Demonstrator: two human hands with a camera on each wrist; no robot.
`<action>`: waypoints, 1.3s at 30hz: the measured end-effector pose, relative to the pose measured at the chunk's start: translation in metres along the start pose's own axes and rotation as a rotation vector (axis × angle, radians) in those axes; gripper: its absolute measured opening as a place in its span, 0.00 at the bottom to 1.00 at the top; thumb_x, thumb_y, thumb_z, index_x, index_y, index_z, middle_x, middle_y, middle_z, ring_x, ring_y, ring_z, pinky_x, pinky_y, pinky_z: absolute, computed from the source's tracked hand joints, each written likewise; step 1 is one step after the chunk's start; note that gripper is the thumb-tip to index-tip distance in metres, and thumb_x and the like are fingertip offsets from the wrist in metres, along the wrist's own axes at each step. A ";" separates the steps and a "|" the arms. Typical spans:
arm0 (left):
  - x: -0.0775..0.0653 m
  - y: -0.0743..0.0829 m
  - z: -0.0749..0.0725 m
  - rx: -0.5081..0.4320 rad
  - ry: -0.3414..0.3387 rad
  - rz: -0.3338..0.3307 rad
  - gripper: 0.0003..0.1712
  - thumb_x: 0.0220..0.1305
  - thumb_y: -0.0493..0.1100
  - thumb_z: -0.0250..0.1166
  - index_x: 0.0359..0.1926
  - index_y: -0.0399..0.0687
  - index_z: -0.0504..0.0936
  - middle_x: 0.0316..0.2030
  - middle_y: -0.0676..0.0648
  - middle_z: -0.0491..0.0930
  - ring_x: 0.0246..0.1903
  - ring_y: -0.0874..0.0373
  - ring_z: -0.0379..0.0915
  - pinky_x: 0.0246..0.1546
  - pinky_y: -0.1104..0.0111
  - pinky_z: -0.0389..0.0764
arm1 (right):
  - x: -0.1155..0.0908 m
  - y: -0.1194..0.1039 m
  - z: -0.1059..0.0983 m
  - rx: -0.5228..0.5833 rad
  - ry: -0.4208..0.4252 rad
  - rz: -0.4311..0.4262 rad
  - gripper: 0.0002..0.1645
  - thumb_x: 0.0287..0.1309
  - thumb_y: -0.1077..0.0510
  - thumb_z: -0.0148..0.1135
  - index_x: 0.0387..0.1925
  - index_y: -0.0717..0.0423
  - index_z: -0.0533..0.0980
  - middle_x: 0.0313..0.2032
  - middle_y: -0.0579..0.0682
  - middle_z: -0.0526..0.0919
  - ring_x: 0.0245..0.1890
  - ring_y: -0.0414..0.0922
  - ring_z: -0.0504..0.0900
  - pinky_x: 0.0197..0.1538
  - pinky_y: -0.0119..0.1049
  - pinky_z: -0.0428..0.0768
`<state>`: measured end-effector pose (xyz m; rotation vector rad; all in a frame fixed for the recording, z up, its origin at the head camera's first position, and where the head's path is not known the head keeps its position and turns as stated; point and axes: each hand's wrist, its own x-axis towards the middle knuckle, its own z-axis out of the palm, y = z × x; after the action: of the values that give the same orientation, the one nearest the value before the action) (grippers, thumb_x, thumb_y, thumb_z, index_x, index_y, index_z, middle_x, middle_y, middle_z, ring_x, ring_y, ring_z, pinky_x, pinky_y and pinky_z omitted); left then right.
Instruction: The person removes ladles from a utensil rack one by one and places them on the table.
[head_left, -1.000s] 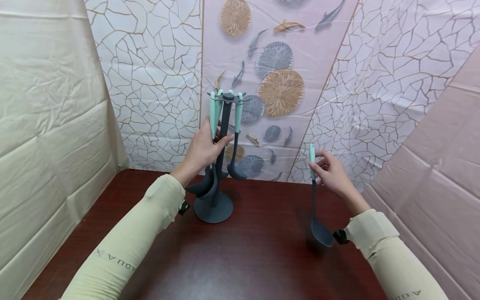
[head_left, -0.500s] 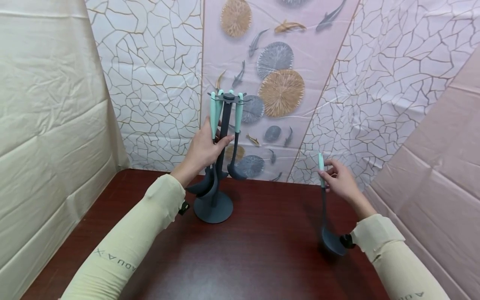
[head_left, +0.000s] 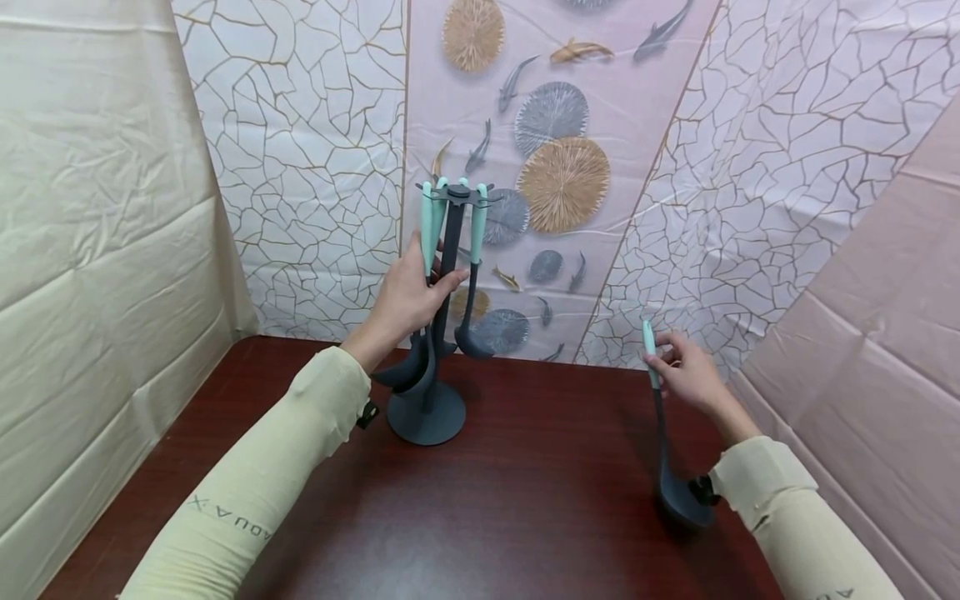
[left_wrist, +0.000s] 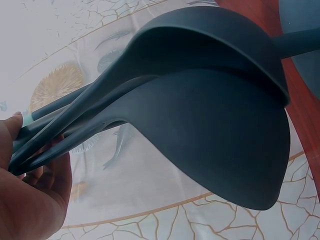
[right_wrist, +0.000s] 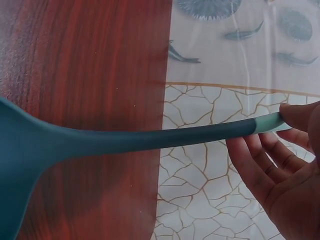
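On the tabletop (head_left: 510, 517), head view: toward the left, a utensil stand (head_left: 451, 242) rises from its round base (head_left: 442, 427), mint-handled utensils (head_left: 427, 233) hanging from its top.
Left hand (head_left: 408, 293), head view: thumb and fingers curled round the post, among the hanging utensils.
Right hand (head_left: 688, 372), head view: well apart to the right, pinching the mint handle of a loose utensil (head_left: 662, 437); its dark head points down toward the near side. I cannot tell whether it touches the tabletop.
Far side, head view: a patterned cloth (head_left: 322, 167) hangs behind everything.
Hanging heads, left wrist view: a broad flat blade (left_wrist: 220, 140) overlaps a deep bowl (left_wrist: 205, 25); the dark shafts pass between left thumb and fingers.
Loose utensil, right wrist view: right thumb and fingertips grip its pale handle from opposite sides; its widening head is cut off by the edge.
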<state>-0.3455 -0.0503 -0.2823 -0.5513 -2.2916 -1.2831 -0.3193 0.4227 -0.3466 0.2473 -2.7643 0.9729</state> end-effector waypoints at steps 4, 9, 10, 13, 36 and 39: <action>0.000 0.000 0.000 -0.002 0.001 0.000 0.32 0.74 0.56 0.70 0.65 0.46 0.67 0.39 0.47 0.82 0.32 0.52 0.82 0.32 0.56 0.84 | -0.002 0.003 0.001 -0.049 -0.013 0.010 0.21 0.79 0.58 0.60 0.63 0.66 0.70 0.37 0.65 0.84 0.26 0.53 0.85 0.26 0.40 0.86; -0.001 0.001 -0.001 0.001 0.002 0.000 0.31 0.74 0.56 0.69 0.65 0.46 0.67 0.39 0.47 0.82 0.31 0.52 0.82 0.31 0.56 0.84 | -0.004 0.007 0.001 -0.071 -0.022 0.022 0.22 0.79 0.58 0.60 0.63 0.67 0.69 0.36 0.65 0.85 0.24 0.53 0.85 0.26 0.40 0.85; -0.001 0.002 -0.001 0.002 0.003 0.001 0.31 0.74 0.56 0.69 0.65 0.46 0.67 0.39 0.47 0.82 0.31 0.52 0.82 0.31 0.56 0.84 | -0.005 0.008 0.001 -0.076 -0.025 0.029 0.22 0.79 0.57 0.60 0.63 0.67 0.69 0.37 0.65 0.85 0.24 0.52 0.85 0.26 0.40 0.85; -0.001 0.002 -0.001 0.001 0.002 0.001 0.31 0.74 0.56 0.69 0.65 0.47 0.67 0.39 0.47 0.82 0.31 0.52 0.82 0.31 0.57 0.84 | -0.006 0.010 0.000 -0.102 -0.037 0.047 0.21 0.79 0.56 0.60 0.63 0.66 0.69 0.37 0.64 0.86 0.25 0.51 0.85 0.27 0.42 0.85; -0.003 0.003 -0.003 0.001 -0.015 -0.030 0.32 0.74 0.58 0.69 0.66 0.48 0.67 0.39 0.45 0.82 0.34 0.51 0.83 0.33 0.56 0.85 | -0.016 0.039 -0.006 -0.280 -0.095 0.031 0.16 0.74 0.56 0.65 0.53 0.65 0.76 0.33 0.54 0.87 0.28 0.45 0.80 0.31 0.42 0.77; -0.002 0.003 -0.002 0.003 -0.015 -0.029 0.32 0.74 0.58 0.69 0.66 0.47 0.67 0.39 0.44 0.82 0.34 0.51 0.83 0.33 0.56 0.85 | -0.017 0.043 -0.005 -0.285 -0.101 0.034 0.17 0.74 0.57 0.64 0.52 0.67 0.76 0.35 0.57 0.86 0.30 0.47 0.82 0.32 0.42 0.78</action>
<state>-0.3417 -0.0512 -0.2805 -0.5307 -2.3217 -1.2936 -0.3119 0.4605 -0.3723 0.2094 -2.9620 0.5754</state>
